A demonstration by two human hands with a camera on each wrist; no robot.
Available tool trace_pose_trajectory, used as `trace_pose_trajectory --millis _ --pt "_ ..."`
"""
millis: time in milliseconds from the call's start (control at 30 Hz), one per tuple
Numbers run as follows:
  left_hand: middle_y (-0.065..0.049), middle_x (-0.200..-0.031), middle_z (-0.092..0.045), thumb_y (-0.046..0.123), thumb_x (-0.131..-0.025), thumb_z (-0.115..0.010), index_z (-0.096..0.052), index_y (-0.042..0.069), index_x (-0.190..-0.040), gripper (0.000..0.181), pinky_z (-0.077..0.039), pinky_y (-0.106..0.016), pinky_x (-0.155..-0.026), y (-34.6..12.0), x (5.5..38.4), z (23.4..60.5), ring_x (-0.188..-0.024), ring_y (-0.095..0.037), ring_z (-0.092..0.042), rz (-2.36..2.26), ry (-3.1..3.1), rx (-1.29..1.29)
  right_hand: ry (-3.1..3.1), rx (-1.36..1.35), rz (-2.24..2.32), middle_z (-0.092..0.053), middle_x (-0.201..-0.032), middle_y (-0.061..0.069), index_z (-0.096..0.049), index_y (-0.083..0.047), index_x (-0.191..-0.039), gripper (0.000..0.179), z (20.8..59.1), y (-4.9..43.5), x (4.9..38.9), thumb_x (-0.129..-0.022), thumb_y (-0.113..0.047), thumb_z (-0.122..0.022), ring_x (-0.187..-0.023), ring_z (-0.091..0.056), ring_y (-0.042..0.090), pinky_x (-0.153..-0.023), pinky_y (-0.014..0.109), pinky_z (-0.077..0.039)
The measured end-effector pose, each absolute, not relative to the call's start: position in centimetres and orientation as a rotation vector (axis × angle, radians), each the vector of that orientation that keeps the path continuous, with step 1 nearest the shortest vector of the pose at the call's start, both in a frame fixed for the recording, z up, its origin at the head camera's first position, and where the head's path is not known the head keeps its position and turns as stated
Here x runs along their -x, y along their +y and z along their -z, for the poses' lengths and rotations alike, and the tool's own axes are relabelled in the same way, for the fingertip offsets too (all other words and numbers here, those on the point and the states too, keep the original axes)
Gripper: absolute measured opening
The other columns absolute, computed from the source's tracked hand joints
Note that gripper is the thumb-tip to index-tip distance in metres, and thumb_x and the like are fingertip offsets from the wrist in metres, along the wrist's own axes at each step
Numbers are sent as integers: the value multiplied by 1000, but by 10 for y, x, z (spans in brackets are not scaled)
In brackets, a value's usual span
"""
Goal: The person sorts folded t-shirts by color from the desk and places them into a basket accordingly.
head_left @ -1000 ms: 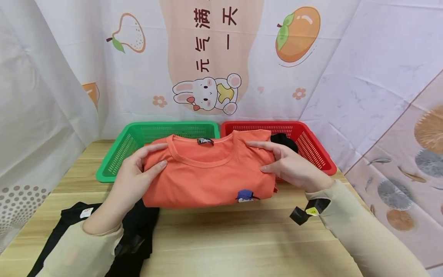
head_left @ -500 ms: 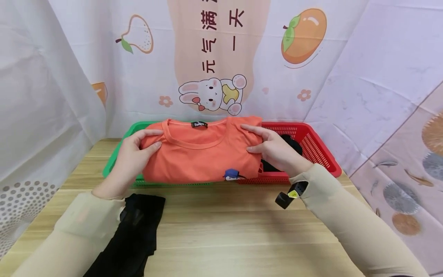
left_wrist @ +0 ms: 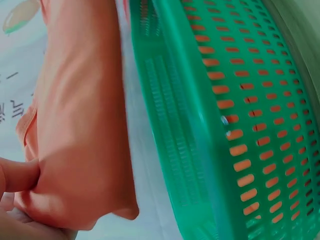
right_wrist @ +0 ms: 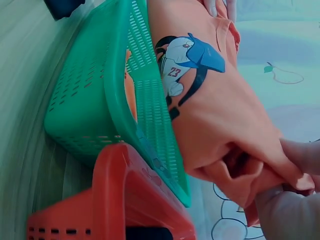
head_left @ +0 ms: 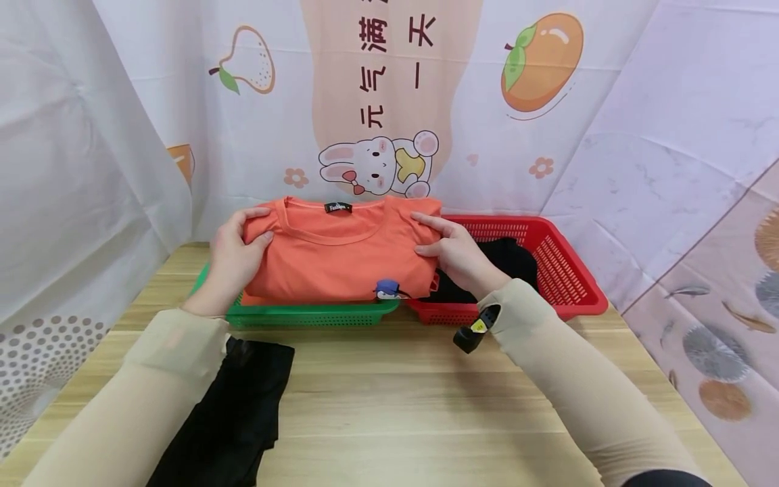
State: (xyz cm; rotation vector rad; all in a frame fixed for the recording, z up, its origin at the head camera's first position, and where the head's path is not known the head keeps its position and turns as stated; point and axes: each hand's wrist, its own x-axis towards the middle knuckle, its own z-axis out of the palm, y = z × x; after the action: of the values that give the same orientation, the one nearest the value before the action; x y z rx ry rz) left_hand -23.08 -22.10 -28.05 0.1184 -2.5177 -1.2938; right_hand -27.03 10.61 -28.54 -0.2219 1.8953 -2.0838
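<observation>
A folded orange T-shirt with a black "Fashion" neck label hangs above the green basket, collar upward. At its left shoulder side my left hand pinches the cloth between thumb and fingers. My right hand grips the other shoulder side the same way. The right wrist view shows a cartoon print with a blue cap on the shirt front. Between shirt and basket rim there is a gap in the left wrist view. Orange cloth lies inside the green basket, mostly hidden.
Right of the green basket stands a red basket holding black cloth. A black garment lies on the wooden table at the front left, partly under my left forearm. A printed curtain hangs behind the baskets.
Both hands have carried the T-shirt forward and leftward, from in front of the baskets to above the green one. More of the red basket shows now. Both grips stay the same.
</observation>
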Motion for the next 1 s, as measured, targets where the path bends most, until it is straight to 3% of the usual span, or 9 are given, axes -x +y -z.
trace_pose_trajectory --millis 333,700,1000 --pt "-19 -148 -47 10 -100 -53 -48 11 -143 43 -40 -57 -107 -234 245 288 -129 -39 -44 1230 -2520 -215 1893 145 2129 -37 -155 6 -49 -16 -147 63 299 83 288 -91 12 -55 -135 -46 26 -105 44 -47" --pt "-22 -153 -39 8 -101 -49 -37 7 -148 48 -35 -61 -111 -256 255 302 -133 -41 -38 1241 -2583 -286 1983 86 2104 -41 -154 5 -58 -18 -140 57 317 53 299 -90 10 -60 -138 -45 25 -109 42 -45" --pt "-25 -151 -41 8 -101 -48 -39 5 -147 47 -34 -62 -110 -264 259 314 -132 -45 -40 1146 -2640 -321 2180 91 1974 -45 -152 6 -63 -17 -136 52 329 39 300 -89 7 -62 -140 -41 25 -112 41 -42"
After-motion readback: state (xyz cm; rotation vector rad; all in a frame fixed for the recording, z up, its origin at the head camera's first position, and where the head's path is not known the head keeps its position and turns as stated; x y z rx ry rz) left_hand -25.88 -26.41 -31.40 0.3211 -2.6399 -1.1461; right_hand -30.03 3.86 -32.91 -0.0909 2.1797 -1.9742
